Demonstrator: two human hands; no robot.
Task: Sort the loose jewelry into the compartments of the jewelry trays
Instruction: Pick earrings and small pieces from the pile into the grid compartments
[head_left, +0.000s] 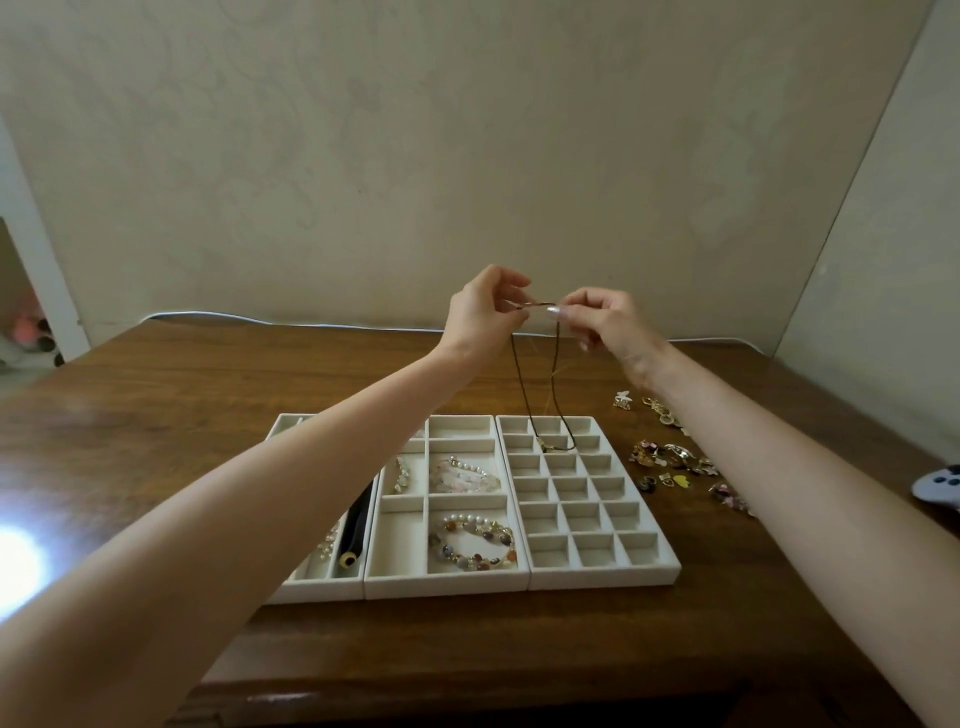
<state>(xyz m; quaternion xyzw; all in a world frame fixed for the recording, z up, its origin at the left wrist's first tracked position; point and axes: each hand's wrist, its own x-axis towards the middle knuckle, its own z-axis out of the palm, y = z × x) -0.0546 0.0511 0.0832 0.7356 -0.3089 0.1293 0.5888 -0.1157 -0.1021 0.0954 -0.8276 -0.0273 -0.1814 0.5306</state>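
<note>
**Item in hand.** Cord necklace, thin and dark, with a small gold-toned pendant at the bottom of its loop. It is held up over the far end of the trays. The left hand and right hand each pinch one upper end between thumb and fingertips, close together, probably working the clasp. The loop hangs down to the far rows of the grid tray. Whether the pendant touches a compartment or only hangs above it cannot be told.

**Sorted, as judged.**
- Middle tray: a pearl-and-stone bracelet in the near large compartment, a pale pink bracelet in the one behind it, and a short chain in a narrow compartment to the left.
- Left tray: a black rod-shaped piece with a gold end, and pale beads beside it.

**Outstanding.** The grid tray's small compartments look empty. A scatter of loose earrings and charms lies on the table just right of that tray. The longer pieces seem mostly placed and the small pieces not yet begun, so the task is perhaps half done.

**Obscured.**
- The left forearm covers most of the left tray, and the right forearm crosses part of the scatter.
- The individual charms are too small to identify.
- A white object is cut off at the right edge.
- Glare whitens the table at the left edge.
</note>
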